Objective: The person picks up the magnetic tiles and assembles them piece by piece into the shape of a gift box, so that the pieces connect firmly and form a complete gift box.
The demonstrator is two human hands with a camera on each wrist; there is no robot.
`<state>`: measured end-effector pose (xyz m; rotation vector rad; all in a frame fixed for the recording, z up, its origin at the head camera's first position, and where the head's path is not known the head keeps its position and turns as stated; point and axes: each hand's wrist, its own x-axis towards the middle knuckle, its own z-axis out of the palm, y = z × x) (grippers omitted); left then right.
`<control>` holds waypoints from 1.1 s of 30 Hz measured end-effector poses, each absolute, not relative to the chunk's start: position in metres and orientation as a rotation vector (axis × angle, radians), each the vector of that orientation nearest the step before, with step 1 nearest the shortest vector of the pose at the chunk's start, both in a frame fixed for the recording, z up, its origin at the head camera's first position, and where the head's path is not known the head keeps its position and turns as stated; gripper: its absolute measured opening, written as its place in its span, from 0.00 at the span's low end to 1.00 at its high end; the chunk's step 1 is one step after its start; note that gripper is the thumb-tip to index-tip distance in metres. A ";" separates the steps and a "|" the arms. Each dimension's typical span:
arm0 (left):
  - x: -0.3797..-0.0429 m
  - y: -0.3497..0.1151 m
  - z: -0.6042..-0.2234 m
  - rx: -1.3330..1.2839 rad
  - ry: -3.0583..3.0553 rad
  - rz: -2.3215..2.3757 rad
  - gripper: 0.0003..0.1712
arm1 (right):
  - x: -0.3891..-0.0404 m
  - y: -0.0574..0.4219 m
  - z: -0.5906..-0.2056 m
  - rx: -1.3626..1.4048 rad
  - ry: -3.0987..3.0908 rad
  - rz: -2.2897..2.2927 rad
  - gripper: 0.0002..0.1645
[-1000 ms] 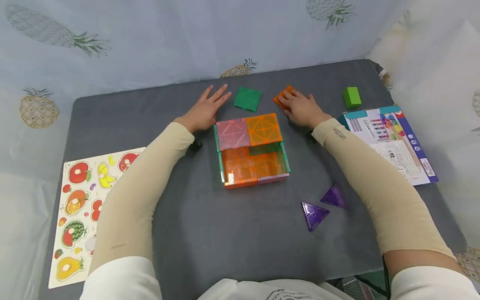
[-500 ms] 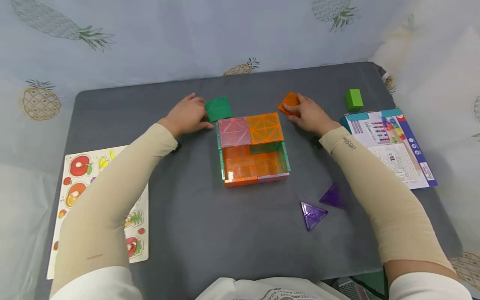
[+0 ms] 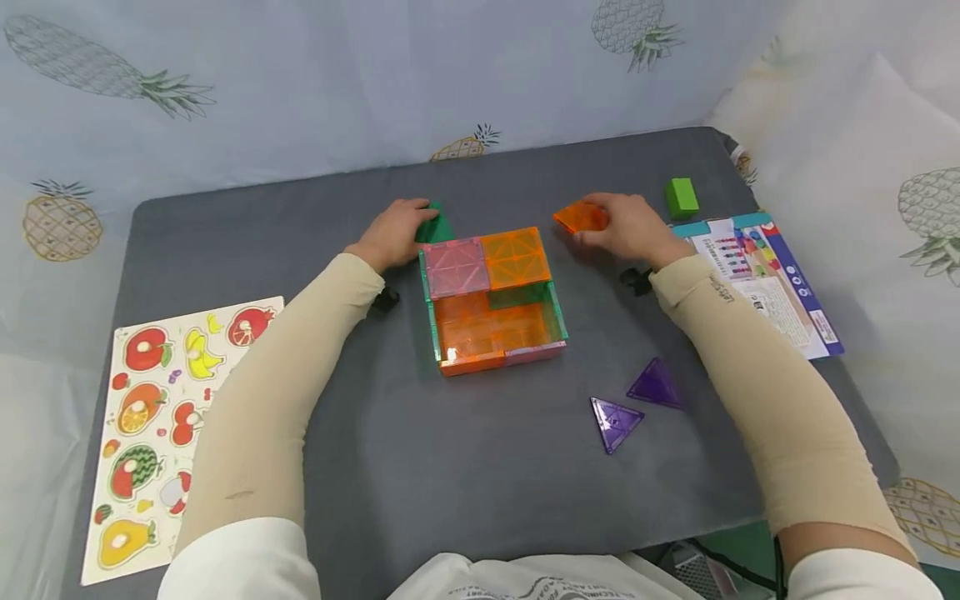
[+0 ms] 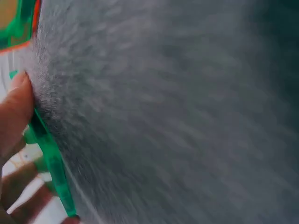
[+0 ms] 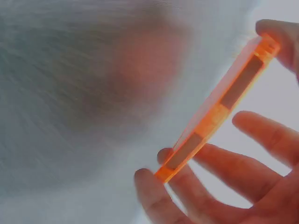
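Behind the left back corner of a magnetic tile box [image 3: 493, 300], my left hand [image 3: 393, 232] holds a green magnetic tile [image 3: 437, 227]. In the left wrist view that green tile [image 4: 53, 161] is seen edge-on, thumb on one side and fingers on the other. To the right of the box, my right hand [image 3: 633, 227] grips an orange magnetic tile [image 3: 581, 217] by its edges. The right wrist view has this orange tile [image 5: 215, 114] tilted between thumb and fingertips. The box has orange, pink and green tiles, its back half roofed by a pink and an orange one.
Two purple triangular tiles [image 3: 617, 423] lie at the front right. On the right are a printed box [image 3: 757, 279] and a green block [image 3: 682, 198]. A fruit puzzle board [image 3: 142, 433] lies at the left, partly under my left arm.
My left hand has taken hold of the green tile, which moved left and now stands tilted. The right hand has lifted the orange tile from lying flat into a grip.
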<state>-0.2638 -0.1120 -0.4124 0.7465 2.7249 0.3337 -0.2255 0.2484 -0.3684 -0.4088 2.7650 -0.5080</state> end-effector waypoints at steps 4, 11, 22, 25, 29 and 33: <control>-0.256 -0.123 -0.412 0.693 2.730 0.341 0.35 | -0.193 0.237 -0.336 -0.743 2.789 -0.612 0.37; -0.233 -0.142 -0.396 0.682 2.760 0.408 0.35 | -0.133 0.211 -0.334 -1.433 2.598 -0.576 0.28; -0.135 -0.124 -0.318 1.041 2.854 0.531 0.35 | -0.126 0.206 -0.354 -1.497 2.579 -0.591 0.33; -0.119 -0.110 -0.324 1.177 2.777 0.416 0.35 | -0.124 0.206 -0.357 -1.449 2.588 -0.619 0.33; -0.108 -0.096 -0.335 1.219 2.780 0.287 0.35 | -0.121 0.208 -0.363 -1.420 2.627 -0.662 0.33; -0.104 -0.085 -0.344 1.197 2.796 0.233 0.33 | -0.117 0.211 -0.370 -1.429 2.663 -0.708 0.32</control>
